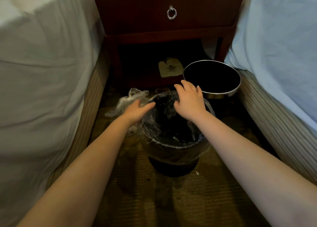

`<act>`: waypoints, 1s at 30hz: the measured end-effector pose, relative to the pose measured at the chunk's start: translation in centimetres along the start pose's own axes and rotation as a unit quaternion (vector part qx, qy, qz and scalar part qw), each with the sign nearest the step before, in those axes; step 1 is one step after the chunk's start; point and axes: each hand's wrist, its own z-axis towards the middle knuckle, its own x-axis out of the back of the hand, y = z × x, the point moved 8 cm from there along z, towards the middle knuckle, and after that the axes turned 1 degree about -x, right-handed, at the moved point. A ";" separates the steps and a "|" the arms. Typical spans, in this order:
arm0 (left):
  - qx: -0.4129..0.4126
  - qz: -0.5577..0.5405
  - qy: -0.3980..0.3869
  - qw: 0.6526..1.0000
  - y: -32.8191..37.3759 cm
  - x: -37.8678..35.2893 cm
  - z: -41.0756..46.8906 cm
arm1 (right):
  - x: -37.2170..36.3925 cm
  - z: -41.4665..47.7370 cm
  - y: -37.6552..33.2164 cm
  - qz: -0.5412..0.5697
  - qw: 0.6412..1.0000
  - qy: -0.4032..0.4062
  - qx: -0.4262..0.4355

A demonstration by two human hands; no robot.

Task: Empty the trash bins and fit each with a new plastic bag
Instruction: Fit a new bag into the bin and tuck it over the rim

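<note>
The near bin (173,167) on the carpet (154,202) already wears a clear bag (171,150). The left hand (137,111) and right hand (189,101) rest at its rim, each grip apart, clamping nothing. The chrome-rimmed bin (221,94) behind looks unlined (a crumpled bag (132,96) lies nearby), so it likely remains.

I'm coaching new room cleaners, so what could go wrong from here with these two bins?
1. The clear bag lies wrinkled over the rim of the near bin; a push from the left hand or right hand might drag it off.
2. The second bin shows no bag over its metal rim and could be skipped.
3. The crumpled plastic on the carpet might be left behind.
</note>
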 end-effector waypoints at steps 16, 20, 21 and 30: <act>-0.142 0.128 -0.068 0.979 17.0 -9.0 6.0 | 2.3 -1.1 20.4 0.253 0.897 0.077 -0.354; -0.126 0.139 -0.069 0.980 16.3 -9.9 8.4 | -0.3 -0.8 22.3 0.257 0.888 0.003 -0.381; -0.116 0.143 -0.063 0.981 15.9 -9.8 9.0 | -1.1 -0.8 22.4 0.264 0.883 -0.011 -0.387; -0.055 0.090 -0.072 0.992 13.3 -10.2 11.2 | -3.1 -1.1 23.5 0.466 0.798 -0.069 -0.377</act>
